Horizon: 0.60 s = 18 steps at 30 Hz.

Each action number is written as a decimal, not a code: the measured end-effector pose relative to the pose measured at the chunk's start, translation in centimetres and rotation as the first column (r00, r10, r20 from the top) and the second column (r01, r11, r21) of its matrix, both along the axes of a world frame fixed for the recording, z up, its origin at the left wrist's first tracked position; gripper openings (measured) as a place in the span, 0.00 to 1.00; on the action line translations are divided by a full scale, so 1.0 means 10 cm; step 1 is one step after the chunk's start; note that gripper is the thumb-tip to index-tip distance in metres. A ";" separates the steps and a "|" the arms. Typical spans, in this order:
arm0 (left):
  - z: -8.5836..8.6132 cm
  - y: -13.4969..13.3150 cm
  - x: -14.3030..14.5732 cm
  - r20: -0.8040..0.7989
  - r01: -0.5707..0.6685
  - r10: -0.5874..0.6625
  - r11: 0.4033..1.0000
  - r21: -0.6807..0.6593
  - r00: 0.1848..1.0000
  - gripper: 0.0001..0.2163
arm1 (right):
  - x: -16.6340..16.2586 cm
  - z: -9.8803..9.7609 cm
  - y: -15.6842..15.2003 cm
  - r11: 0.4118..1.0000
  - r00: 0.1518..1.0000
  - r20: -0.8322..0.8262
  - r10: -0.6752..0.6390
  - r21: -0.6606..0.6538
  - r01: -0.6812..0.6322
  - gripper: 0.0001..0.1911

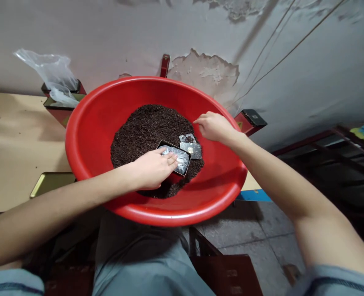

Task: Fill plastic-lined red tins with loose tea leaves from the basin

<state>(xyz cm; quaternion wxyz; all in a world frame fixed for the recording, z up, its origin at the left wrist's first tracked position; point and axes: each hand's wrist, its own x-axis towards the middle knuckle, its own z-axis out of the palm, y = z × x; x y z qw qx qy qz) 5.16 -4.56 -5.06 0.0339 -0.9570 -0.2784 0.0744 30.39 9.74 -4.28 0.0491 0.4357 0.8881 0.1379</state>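
No readable text, label, brand, number or sign anywhere.

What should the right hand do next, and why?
Probably lower the right hand to pinch up loose dark leaves and drop them in the tin: the left hand holds the tin, open side up, on the pile in the red basin, while the right hovers beside it.

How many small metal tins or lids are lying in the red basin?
3. One open tin is under the left hand; two flat pieces lie right of it, one behind the other, near the right hand. More may be buried in the dark leaves.
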 end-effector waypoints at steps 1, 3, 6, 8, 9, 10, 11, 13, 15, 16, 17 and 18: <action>0.00 0.00 -0.02 -0.012 0.001 -0.001 1.000 -0.009 1.000 0.35 | 0.01 -0.10 0.12 0.992 0.991 0.116 -0.072 -0.094 0.083 0.23; 0.01 0.00 -0.04 -0.025 -0.005 0.004 1.000 -0.028 1.000 0.36 | 0.03 -0.38 0.25 0.934 0.951 0.303 -0.066 -0.316 0.166 0.41; 0.00 0.00 -0.06 -0.031 -0.018 0.016 0.998 -0.060 0.999 0.36 | 0.07 -0.82 0.25 0.892 0.939 0.340 -0.058 -0.404 0.201 0.65; -0.01 0.00 -0.06 -0.025 -0.032 0.030 0.997 -0.071 0.999 0.36 | 0.08 -1.04 0.19 0.909 0.945 0.319 -0.071 -0.370 0.193 0.66; -0.02 0.00 -0.06 -0.020 -0.039 0.038 0.997 -0.073 0.999 0.36 | 0.06 -1.11 0.16 0.917 0.944 0.320 -0.080 -0.347 0.195 0.65; -0.02 -0.01 -0.07 -0.014 -0.047 0.046 0.996 -0.074 0.999 0.36 | 0.04 -1.15 0.14 0.924 0.941 0.328 -0.086 -0.326 0.198 0.65; -0.03 -0.01 -0.07 -0.009 -0.052 0.051 0.996 -0.076 0.999 0.35 | 0.02 -1.16 0.12 0.931 0.935 0.342 -0.089 -0.304 0.200 0.65; -0.03 -0.01 -0.07 -0.009 -0.054 0.053 0.995 -0.081 0.999 0.36 | -0.04 -1.11 0.10 0.947 0.925 0.370 -0.087 -0.258 0.192 0.64; -0.03 -0.01 -0.07 -0.014 -0.056 0.055 0.994 -0.090 0.998 0.36 | -0.08 -0.94 0.11 0.967 0.927 0.368 -0.078 -0.197 0.160 0.61; -0.02 -0.02 -0.06 -0.015 -0.058 0.057 0.994 -0.094 0.998 0.36 | -0.08 -0.82 0.12 0.977 0.936 0.340 -0.088 -0.154 0.148 0.59; -0.02 -0.02 -0.06 -0.015 -0.060 0.059 0.993 -0.098 0.998 0.36 | -0.07 -0.69 0.13 0.982 0.951 0.288 -0.112 -0.114 0.150 0.58; -0.01 -0.02 -0.06 -0.015 -0.062 0.061 0.993 -0.101 0.998 0.36 | -0.05 -0.55 0.14 0.981 0.967 0.209 -0.148 -0.095 0.171 0.57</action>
